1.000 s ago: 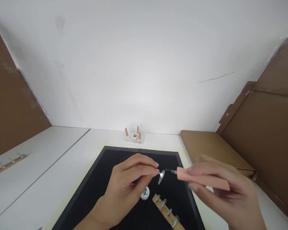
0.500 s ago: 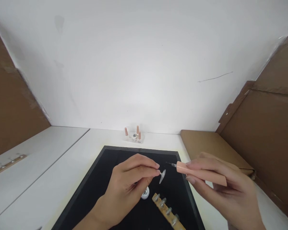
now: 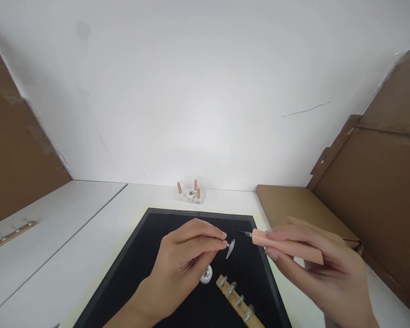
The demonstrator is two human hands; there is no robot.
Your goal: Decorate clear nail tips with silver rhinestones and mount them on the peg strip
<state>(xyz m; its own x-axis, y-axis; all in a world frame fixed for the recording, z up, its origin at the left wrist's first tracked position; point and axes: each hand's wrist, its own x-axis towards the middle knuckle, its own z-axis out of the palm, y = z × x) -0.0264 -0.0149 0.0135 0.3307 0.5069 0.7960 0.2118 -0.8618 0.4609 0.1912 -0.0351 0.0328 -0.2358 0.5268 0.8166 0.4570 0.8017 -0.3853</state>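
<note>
Reaching in from the lower left, the left hand (image 3: 177, 266) is held with its back turned up, the fingers bent and bunched towards the right. By its fingertips and thumb a small translucent nail tip (image 3: 230, 249) is pinched at its short stem, so that it is held slanting above the black mat (image 3: 205, 310). From the lower right the right hand (image 3: 328, 269) is extended towards the left, with a pink tapered handle (image 3: 287, 247) gripped between the thumb below and the fingers above. The thin brush (image 3: 245, 233) at the handle's end is pointed left, near the nail tip but apart from it.

Below the hands, a wooden strip (image 3: 239, 305) carrying clear pieces is laid aslant on the mat, and a white round jar (image 3: 207, 274) is partly covered by the left hand. At the back of the white worktop (image 3: 99, 241), pink-capped bottles (image 3: 198, 193) are set in a clear tray (image 3: 184, 200); any lettering on them is too small to be read. A thin dark line (image 3: 305, 110) is marked on the wall (image 3: 205, 91).
</note>
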